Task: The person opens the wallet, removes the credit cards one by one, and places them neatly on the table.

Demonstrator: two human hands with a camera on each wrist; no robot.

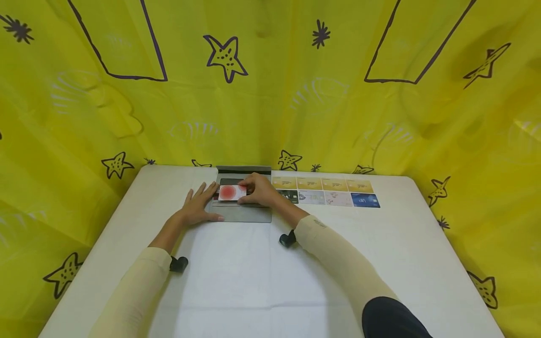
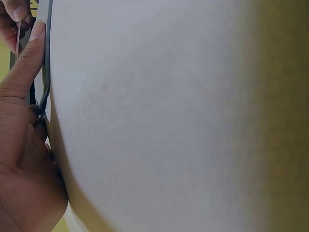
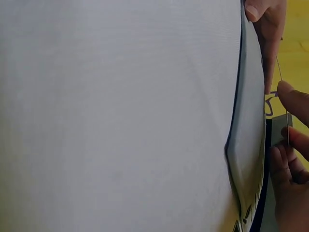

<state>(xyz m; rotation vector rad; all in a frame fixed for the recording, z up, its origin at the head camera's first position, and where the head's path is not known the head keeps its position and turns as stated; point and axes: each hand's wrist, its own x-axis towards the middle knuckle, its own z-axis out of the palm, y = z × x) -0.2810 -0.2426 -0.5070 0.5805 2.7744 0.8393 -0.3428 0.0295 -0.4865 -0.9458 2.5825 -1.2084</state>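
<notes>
A white card with a red circle (image 1: 228,192) is pinched at its right end by my right hand (image 1: 258,190), thumb below and fingers above. It is held over a flat grey card holder (image 1: 245,215) with slots and a dark upper strip. My left hand (image 1: 196,206) rests on the holder's left edge with its fingers spread, thumb (image 2: 30,60) along the lower part. In the right wrist view the card shows edge-on as a thin line above the holder (image 3: 247,111), between the fingers of my right hand (image 3: 292,188).
Right of the holder lie two rows of cards: several gold ones (image 1: 309,183) behind, and in front a dark green card (image 1: 289,196), two pale ones and a blue card (image 1: 365,200). The white table (image 1: 228,281) ends at a yellow curtain (image 1: 262,108).
</notes>
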